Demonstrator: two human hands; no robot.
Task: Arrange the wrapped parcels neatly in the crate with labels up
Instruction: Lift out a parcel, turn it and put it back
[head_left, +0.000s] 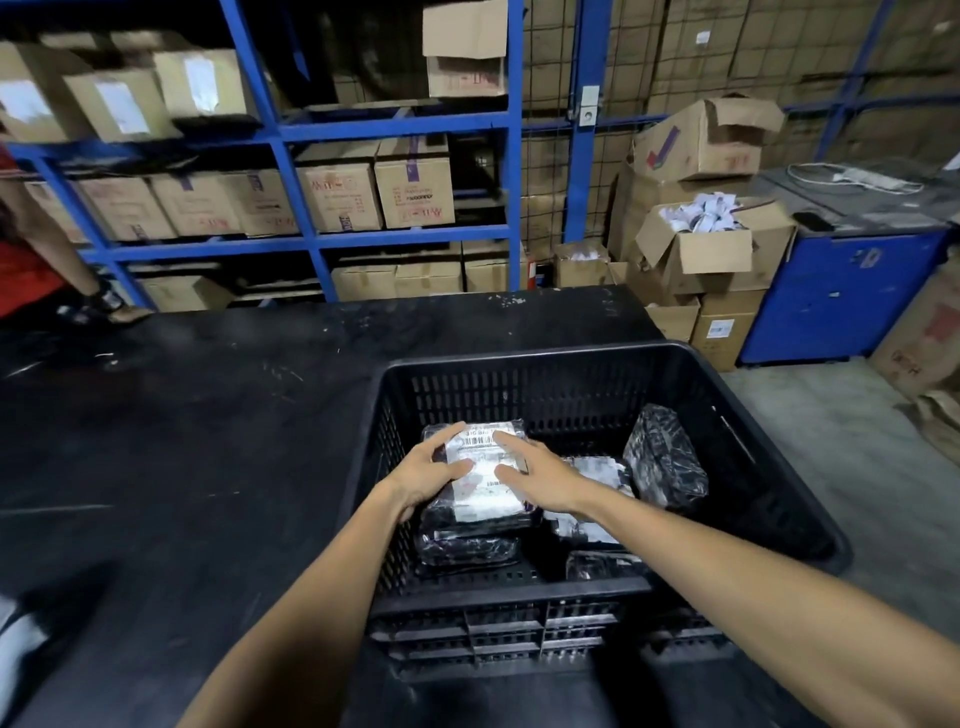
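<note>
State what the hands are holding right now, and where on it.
Both hands rest on the top labelled parcel: left hand at its left edge, right hand on its right side and label. It lies on the stack, not lifted.

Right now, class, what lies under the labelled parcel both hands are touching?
Under the labelled parcel sit more wrapped parcels, stacked in the crate. The left hand and right hand cover part of its top; lower labels are hidden.
</note>
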